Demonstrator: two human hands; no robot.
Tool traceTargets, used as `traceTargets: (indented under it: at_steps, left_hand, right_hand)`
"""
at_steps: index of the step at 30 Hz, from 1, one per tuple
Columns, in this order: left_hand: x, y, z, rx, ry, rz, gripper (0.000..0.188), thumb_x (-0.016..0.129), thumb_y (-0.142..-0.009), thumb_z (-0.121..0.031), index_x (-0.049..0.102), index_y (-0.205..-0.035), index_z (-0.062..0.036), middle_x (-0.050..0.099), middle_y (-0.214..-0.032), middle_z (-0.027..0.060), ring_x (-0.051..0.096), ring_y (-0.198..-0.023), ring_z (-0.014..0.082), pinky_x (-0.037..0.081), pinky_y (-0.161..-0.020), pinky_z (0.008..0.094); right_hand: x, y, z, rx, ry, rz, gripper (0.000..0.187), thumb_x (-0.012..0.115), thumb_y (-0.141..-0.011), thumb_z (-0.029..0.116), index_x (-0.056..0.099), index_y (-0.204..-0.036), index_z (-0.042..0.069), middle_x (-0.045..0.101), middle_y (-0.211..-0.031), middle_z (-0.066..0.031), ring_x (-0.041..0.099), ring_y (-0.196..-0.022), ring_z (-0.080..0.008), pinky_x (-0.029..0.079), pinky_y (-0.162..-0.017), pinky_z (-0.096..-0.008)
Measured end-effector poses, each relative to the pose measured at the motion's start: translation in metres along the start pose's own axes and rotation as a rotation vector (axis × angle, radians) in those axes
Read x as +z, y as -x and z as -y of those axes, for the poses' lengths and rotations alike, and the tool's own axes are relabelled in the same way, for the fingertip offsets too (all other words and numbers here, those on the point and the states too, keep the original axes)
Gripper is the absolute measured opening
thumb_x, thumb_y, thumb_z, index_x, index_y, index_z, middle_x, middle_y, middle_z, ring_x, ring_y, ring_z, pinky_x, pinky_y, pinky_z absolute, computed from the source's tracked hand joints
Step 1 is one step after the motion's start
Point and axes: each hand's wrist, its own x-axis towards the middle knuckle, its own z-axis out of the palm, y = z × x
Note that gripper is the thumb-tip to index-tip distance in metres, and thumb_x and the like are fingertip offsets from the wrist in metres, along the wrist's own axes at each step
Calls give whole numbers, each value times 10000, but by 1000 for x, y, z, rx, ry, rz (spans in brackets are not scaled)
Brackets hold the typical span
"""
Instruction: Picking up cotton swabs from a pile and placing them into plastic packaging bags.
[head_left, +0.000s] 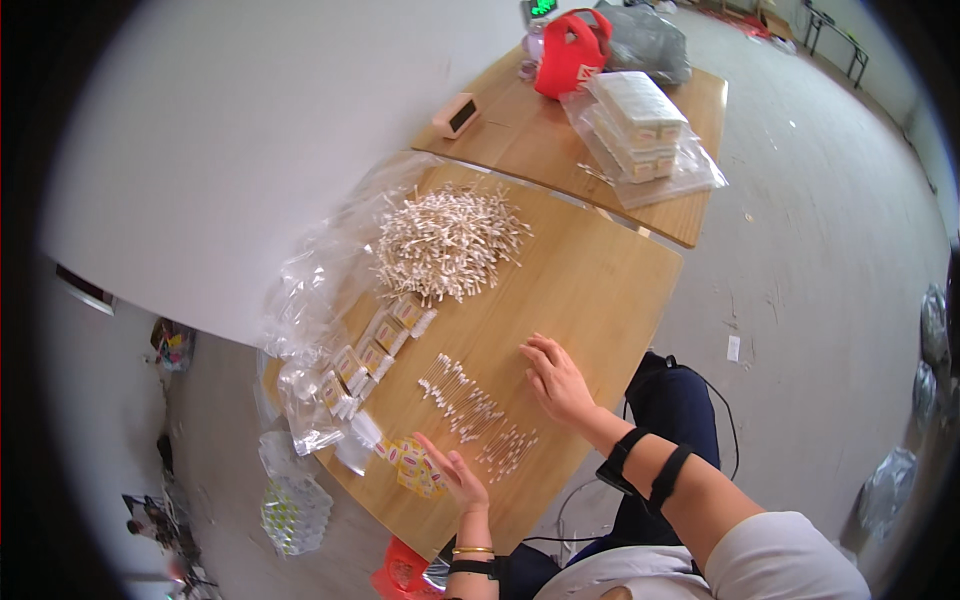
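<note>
- a view from above of a person working at a long wooden table [580, 290] that runs away from the viewer.
- the right hand [556, 378] lies flat, palm down on the bare wood, fingers spread loosely and pointing away; it holds nothing and sits just right of a row of cotton swabs [478, 415].
- a black strap wraps the right forearm [645, 468] in two bands.
- the left hand [455, 472] is open with fingers gently curved, palm turned up and inward; it holds nothing, and its fingertips sit just beside a small cluster of yellow and pink packets [412, 466] at the near left edge of the table.
- the left wrist carries gold bangles and a dark band.
- the row of swabs lies between the two hands, in a slanted line, white tips and pale sticks side by side; too many and too fine to count.
- farther up the table, one large loose heap of swabs [448, 240] rests partly on a crumpled clear plastic bag [320, 290].
- along the left edge, a line of roughly six small filled swab packs [368, 360] lies end to end.
- at the far end: one red bag [570, 52], one small pink box [457, 114], and one clear bag of stacked packs [640, 125].
</note>
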Motion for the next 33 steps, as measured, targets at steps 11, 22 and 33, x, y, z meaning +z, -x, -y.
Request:
traceTargets:
  at_steps: [11, 22, 33]
  left_hand:
    - [27, -44, 2, 59, 303, 86, 967, 261, -981, -716, 21, -1597, -9, 13, -1673, 204, 1, -1551, 328, 40, -1243, 454]
    - [11, -96, 11, 81, 318, 45, 927, 272, -1004, -676, -23, -1597, -26, -24, -1679, 179, -20, -1552, 311, 25, -1246, 442]
    - [-11, -56, 15, 56, 308, -89, 837, 243, -1042, -599, 14, -1597, -15, -11, -1674, 199, -5, -1551, 331, 31, -1244, 456]
  right_hand:
    - [81, -1, 62, -27, -495, 262, 497, 462, -1000, 164, 374, -1470, 28, 322, -1532, -236, 268, -1470, -409, 267, -1201, -445]
    - [93, -65, 44, -27, -466, 226, 451, 448, -1000, 128, 419, -1430, -2, 389, -1478, -246, 315, -1438, -412, 272, -1193, -444]
    - [44, -48, 21, 34, -449, 175, 414, 436, -992, 91, 494, -1394, 11, 436, -1466, -200, 325, -1455, -362, 271, -1192, -421]
